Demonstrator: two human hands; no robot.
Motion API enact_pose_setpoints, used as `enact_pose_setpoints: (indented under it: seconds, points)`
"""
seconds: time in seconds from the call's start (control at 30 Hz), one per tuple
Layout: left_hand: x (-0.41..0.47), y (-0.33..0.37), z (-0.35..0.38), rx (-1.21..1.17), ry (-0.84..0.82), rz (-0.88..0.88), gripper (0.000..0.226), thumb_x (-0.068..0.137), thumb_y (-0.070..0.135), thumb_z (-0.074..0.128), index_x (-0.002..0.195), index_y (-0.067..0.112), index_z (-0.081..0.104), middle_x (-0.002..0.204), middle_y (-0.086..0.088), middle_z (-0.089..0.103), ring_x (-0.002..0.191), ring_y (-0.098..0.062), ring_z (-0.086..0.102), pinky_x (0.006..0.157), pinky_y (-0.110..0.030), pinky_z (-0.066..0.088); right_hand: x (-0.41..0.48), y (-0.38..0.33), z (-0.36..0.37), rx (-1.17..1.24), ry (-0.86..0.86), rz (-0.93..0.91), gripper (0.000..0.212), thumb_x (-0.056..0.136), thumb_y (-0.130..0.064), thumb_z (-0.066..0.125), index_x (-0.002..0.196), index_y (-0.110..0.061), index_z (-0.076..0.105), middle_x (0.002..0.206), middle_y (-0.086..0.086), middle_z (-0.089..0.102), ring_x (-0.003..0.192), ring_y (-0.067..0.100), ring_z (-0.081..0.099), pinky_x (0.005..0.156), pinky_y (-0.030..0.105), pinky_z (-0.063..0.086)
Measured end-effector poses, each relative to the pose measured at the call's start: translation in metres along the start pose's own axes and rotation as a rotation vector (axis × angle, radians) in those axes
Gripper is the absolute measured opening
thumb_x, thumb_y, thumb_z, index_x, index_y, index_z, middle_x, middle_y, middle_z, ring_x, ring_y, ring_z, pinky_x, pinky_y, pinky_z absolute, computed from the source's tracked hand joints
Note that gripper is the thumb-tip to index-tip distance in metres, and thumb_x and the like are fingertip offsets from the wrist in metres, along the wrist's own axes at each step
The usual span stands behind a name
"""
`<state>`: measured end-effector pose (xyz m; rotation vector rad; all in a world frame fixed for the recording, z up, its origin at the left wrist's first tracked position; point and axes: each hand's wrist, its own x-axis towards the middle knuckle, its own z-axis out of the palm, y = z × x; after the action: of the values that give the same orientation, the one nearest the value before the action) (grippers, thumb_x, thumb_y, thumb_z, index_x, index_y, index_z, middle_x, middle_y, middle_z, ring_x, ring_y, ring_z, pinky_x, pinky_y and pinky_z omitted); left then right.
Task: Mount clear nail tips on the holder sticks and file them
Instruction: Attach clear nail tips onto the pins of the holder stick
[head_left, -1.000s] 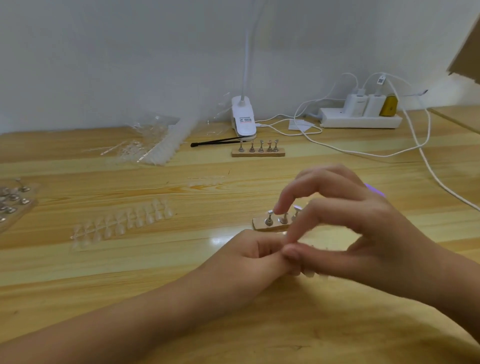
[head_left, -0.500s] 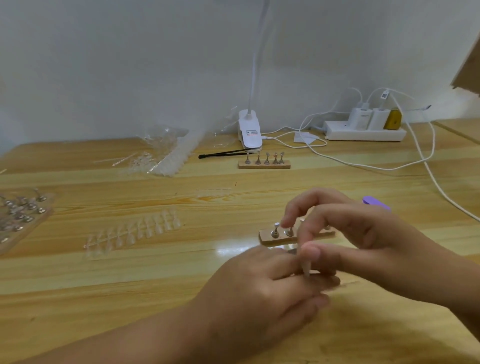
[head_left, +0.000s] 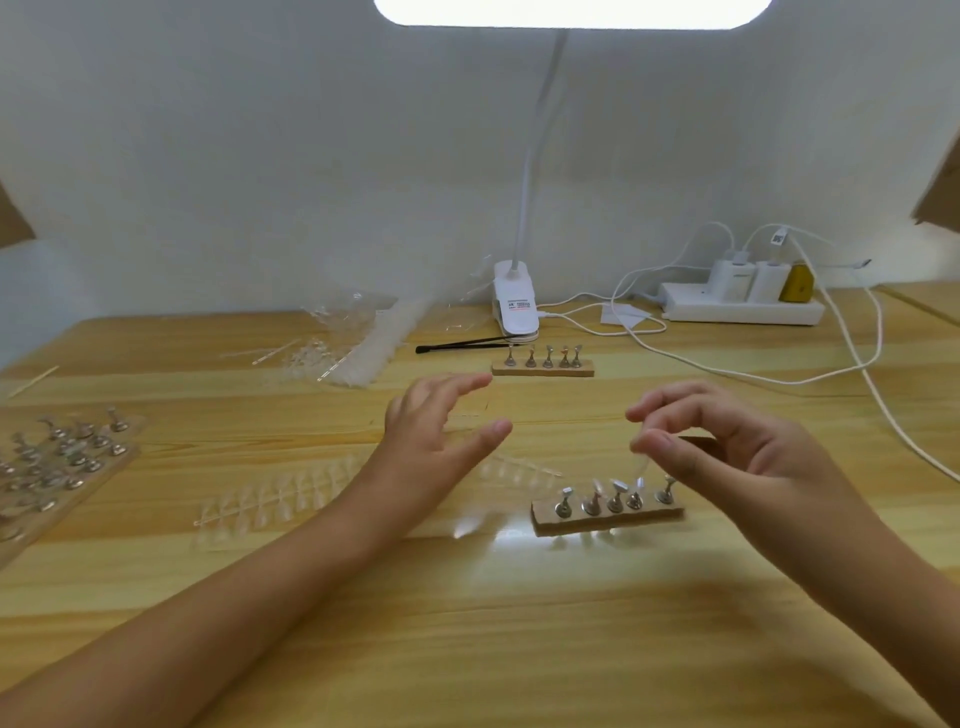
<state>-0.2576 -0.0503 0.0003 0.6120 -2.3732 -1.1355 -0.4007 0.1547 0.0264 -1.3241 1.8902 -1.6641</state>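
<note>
A small wooden base (head_left: 608, 518) with several metal holder sticks stands on the table at centre right. My right hand (head_left: 727, 447) hovers just above it, thumb and fingers pinching a clear nail tip (head_left: 640, 467) over one of the sticks. My left hand (head_left: 436, 431) is raised over the table to the left, fingers spread and holding nothing. Under my left wrist lies a strip of clear nail tips (head_left: 270, 501).
A second wooden base with sticks (head_left: 543, 366) stands further back beside black tweezers (head_left: 467, 344) and the clip lamp (head_left: 514, 306). Loose tip packaging (head_left: 358, 338) lies at back left, a board of spare holders (head_left: 57, 462) at the left edge, a power strip (head_left: 743, 309) with cables right.
My hands have come apart. The left hand has moved away to the left and opened, while the right hand has lifted with the clear tip above the sticks. The view has tilted up.
</note>
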Motion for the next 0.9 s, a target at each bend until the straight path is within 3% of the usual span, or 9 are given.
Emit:
enact_pose_setpoints:
  seconds: [0.1, 0.17, 0.27, 0.4, 0.5, 0.8, 0.9]
  points:
    - [-0.016, 0.015, 0.003, -0.212, 0.021, 0.067, 0.029, 0.085, 0.054, 0.059, 0.113, 0.047, 0.065, 0.106, 0.026, 0.061, 0.099, 0.004, 0.055, 0.085, -0.013, 0.046, -0.003, -0.001, 0.005, 0.007, 0.028, -0.057, 0.018, 0.071, -0.039, 0.068, 0.078, -0.023, 0.073, 0.103, -0.010, 0.067, 0.088, 0.012, 0.065, 0.072, 0.015, 0.052]
    - [-0.032, 0.028, 0.012, -0.393, -0.142, 0.063, 0.023, 0.084, 0.053, 0.066, 0.101, 0.039, 0.073, 0.087, 0.020, 0.068, 0.076, 0.009, 0.058, 0.070, -0.007, 0.045, -0.007, -0.002, 0.009, -0.001, 0.022, -0.114, 0.014, 0.074, -0.037, 0.067, 0.077, -0.025, 0.073, 0.103, -0.009, 0.065, 0.089, 0.009, 0.064, 0.072, 0.013, 0.051]
    - [-0.050, 0.038, 0.030, -0.504, -0.299, 0.025, 0.022, 0.080, 0.057, 0.068, 0.083, 0.037, 0.076, 0.082, 0.012, 0.071, 0.060, 0.005, 0.049, 0.062, -0.008, 0.043, -0.010, 0.001, 0.015, -0.032, -0.013, -0.171, 0.011, 0.080, -0.037, 0.068, 0.076, -0.028, 0.071, 0.101, -0.007, 0.064, 0.093, 0.015, 0.064, 0.076, 0.023, 0.053]
    - [-0.055, 0.037, 0.037, -0.695, -0.312, -0.056, 0.023, 0.080, 0.049, 0.068, 0.079, 0.028, 0.078, 0.072, 0.010, 0.064, 0.056, -0.002, 0.043, 0.056, -0.011, 0.038, -0.012, 0.003, 0.020, -0.239, -0.048, -0.322, 0.016, 0.087, -0.039, 0.061, 0.082, -0.027, 0.069, 0.094, -0.011, 0.063, 0.090, 0.016, 0.064, 0.075, 0.030, 0.050]
    - [-0.055, 0.034, 0.038, -0.755, -0.277, -0.122, 0.024, 0.076, 0.045, 0.072, 0.078, 0.021, 0.078, 0.070, 0.007, 0.062, 0.056, -0.002, 0.044, 0.054, -0.011, 0.038, -0.013, 0.003, 0.018, -0.338, -0.111, -0.371, 0.018, 0.087, -0.038, 0.061, 0.095, -0.026, 0.072, 0.100, -0.014, 0.062, 0.100, 0.014, 0.063, 0.081, 0.020, 0.048]
    - [-0.053, 0.034, 0.035, -0.601, -0.220, -0.100, 0.037, 0.080, 0.047, 0.067, 0.081, 0.011, 0.073, 0.062, 0.010, 0.050, 0.054, -0.005, 0.037, 0.053, -0.010, 0.033, -0.009, 0.004, 0.009, -0.477, -0.160, -0.402, 0.024, 0.084, -0.042, 0.065, 0.099, -0.025, 0.074, 0.104, -0.017, 0.062, 0.107, 0.012, 0.058, 0.090, 0.019, 0.044]
    - [-0.053, 0.037, 0.035, -0.586, -0.215, -0.089, 0.028, 0.081, 0.046, 0.075, 0.067, 0.023, 0.070, 0.058, 0.015, 0.050, 0.052, -0.001, 0.040, 0.052, -0.009, 0.034, -0.008, 0.004, 0.006, -0.508, -0.192, -0.423, 0.024, 0.085, -0.040, 0.065, 0.101, -0.025, 0.074, 0.104, -0.016, 0.062, 0.107, 0.013, 0.058, 0.089, 0.021, 0.044]
